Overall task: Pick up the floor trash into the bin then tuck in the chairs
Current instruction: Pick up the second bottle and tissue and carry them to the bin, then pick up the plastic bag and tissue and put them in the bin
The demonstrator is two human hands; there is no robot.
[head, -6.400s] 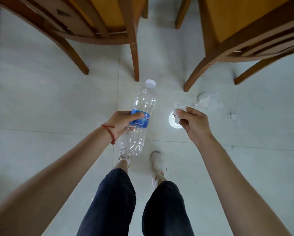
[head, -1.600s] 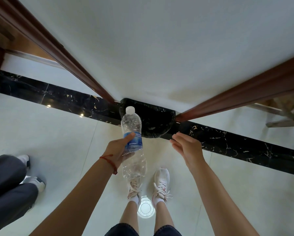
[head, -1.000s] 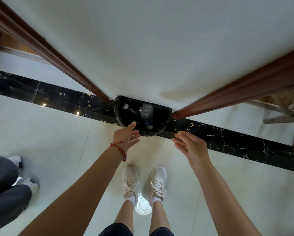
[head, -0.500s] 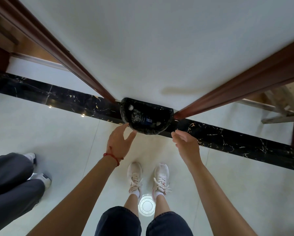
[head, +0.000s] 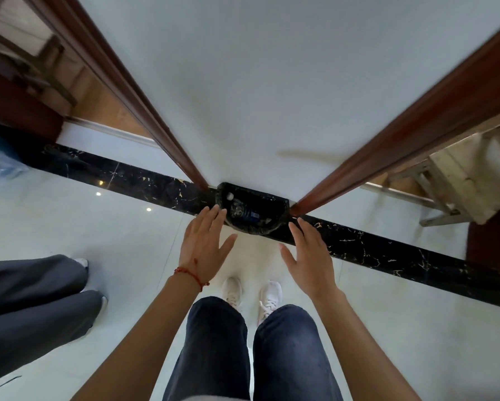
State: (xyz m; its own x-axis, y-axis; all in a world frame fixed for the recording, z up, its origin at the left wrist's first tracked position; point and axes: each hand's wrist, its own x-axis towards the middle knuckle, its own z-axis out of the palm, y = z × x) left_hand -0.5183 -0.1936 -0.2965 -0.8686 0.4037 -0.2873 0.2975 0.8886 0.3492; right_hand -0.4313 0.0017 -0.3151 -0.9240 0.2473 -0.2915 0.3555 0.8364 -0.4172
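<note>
A black bin (head: 277, 208) with a dark liner stands against the white wall, on the black marble strip of the floor. Inside it lies the clear water bottle (head: 244, 211) with its white cap and blue label showing. My left hand (head: 204, 250), a red string at its wrist, hovers open over the bin's near left rim with nothing in it. My right hand (head: 311, 257) is open too, fingers spread, just right of and nearer than the bin. No chairs or floor trash are in sight.
Dark wooden door frames (head: 133, 94) (head: 416, 128) flank the wall section. Another person's grey trouser legs (head: 34, 302) stand close at the left. A pale wooden stool or table (head: 463, 180) shows through the right doorway. A clear plastic bag (head: 0, 166) lies at the far left.
My left hand let the bottle go and it dropped into the bin. Both hands, now with nothing in them, have drawn back slightly toward me.
</note>
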